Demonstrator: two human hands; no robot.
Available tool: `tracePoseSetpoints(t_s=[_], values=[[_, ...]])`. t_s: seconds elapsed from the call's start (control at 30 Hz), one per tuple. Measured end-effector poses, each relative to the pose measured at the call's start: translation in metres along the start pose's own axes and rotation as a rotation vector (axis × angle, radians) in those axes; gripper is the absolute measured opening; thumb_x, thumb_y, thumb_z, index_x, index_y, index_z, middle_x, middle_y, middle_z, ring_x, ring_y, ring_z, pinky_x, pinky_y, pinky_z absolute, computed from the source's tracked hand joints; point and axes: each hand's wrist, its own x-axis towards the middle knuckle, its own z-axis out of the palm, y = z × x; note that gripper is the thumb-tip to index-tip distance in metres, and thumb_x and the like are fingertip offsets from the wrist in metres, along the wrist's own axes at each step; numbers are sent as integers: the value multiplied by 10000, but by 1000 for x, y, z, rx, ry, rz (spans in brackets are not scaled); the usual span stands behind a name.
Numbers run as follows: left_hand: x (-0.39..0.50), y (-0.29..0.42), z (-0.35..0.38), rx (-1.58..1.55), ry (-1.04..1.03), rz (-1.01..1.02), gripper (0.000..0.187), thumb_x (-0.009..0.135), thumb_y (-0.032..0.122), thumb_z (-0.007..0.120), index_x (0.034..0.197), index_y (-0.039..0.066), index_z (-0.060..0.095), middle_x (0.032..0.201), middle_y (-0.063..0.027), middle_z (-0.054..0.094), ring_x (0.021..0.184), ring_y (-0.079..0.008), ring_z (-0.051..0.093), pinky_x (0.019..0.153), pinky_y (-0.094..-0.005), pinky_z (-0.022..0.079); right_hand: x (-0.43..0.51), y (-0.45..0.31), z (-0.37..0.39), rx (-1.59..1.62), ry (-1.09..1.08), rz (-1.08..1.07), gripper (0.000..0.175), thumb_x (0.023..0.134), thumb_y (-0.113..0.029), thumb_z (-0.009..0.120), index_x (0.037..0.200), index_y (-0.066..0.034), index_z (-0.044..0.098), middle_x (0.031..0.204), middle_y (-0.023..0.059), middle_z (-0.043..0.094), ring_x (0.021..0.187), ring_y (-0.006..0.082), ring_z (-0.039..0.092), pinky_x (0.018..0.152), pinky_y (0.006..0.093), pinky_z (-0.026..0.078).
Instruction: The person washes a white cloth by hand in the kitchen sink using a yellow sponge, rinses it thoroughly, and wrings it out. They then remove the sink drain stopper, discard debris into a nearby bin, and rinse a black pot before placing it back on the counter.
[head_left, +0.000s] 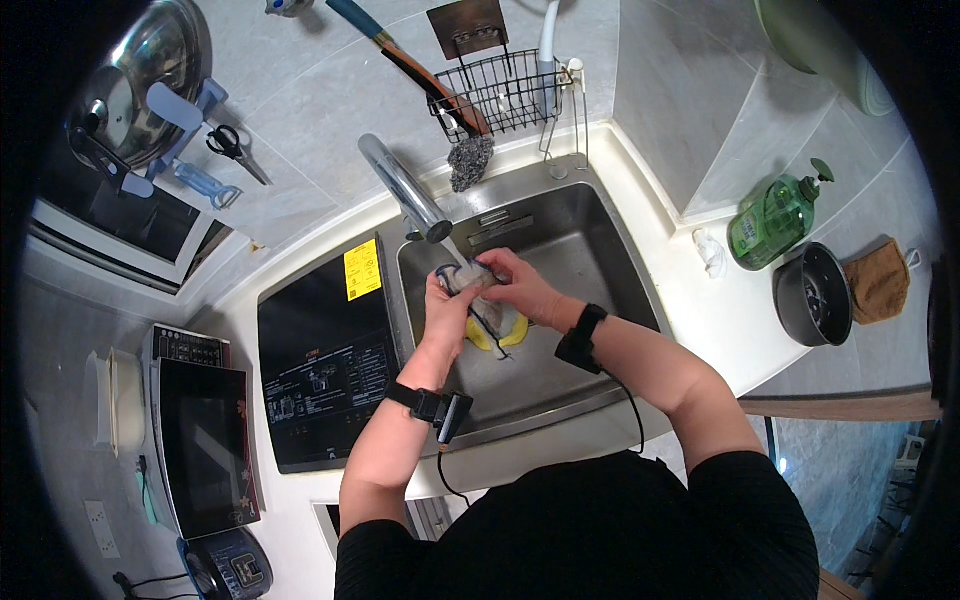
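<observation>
Over the stainless steel sink (547, 382), water runs from the chrome faucet (409, 187) onto a pale, wet cloth-like item with dark edging (489, 311). My left hand (450, 307) pinches its left side, thumb on top. From the right, my right hand (525, 289) grips its upper part with thumb and fingers. The item hangs down between both hands, its lower tip over a yellow, rounded thing (480, 335) in the sink. What exactly the item is, I cannot tell. Both wrists wear black straps with small devices and cables.
Left of the sink lies a black cooktop (322, 375), with a microwave (202, 442) beyond. Behind the sink hang a wire basket (499, 90) and a steel wool scrubber (471, 161). A green pump bottle (772, 221) and a dark pot (814, 295) stand to the right.
</observation>
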Motion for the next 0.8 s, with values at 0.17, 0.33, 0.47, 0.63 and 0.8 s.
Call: tracePoseSetpoints(t_s=[0.17,0.33,0.47,0.63,0.8], values=[[6,9,-9,-267,-53,-145,235,825,41,553,1049,97,514,930,-19,599,828,-164,589,695,-287,475,-14,19,-7,88,-153,471,333,675,-55,651,997,-21,575,922,52,570,829,159,536,758,273,426],[4,3,-27,-352,29,-239,230,842,21,496,1064,78,513,992,-60,583,909,-207,573,773,-349,474,-23,25,-23,223,-1,561,353,667,-52,656,1001,-2,555,931,78,589,830,177,549,767,289,430],[8,-8,-37,-429,122,-321,222,847,30,489,1068,49,504,1045,-93,559,979,-243,545,840,-400,458,-24,25,-23,-49,-18,313,438,675,-102,667,1059,31,505,941,112,592,839,221,561,776,315,439],[18,-10,-45,-391,152,-261,229,854,33,486,1083,46,489,1082,-100,543,1015,-259,528,843,-422,448,-23,15,-19,-853,-107,136,383,672,-124,622,1034,-19,553,930,146,576,831,311,557,770,370,447],[15,-23,-51,-401,246,-308,265,845,14,504,1099,52,436,1021,-126,551,897,-279,567,778,-455,487,-19,-3,-18,-1375,351,-467,234,565,-56,603,795,-63,649,924,125,539,880,290,509,745,365,428]])
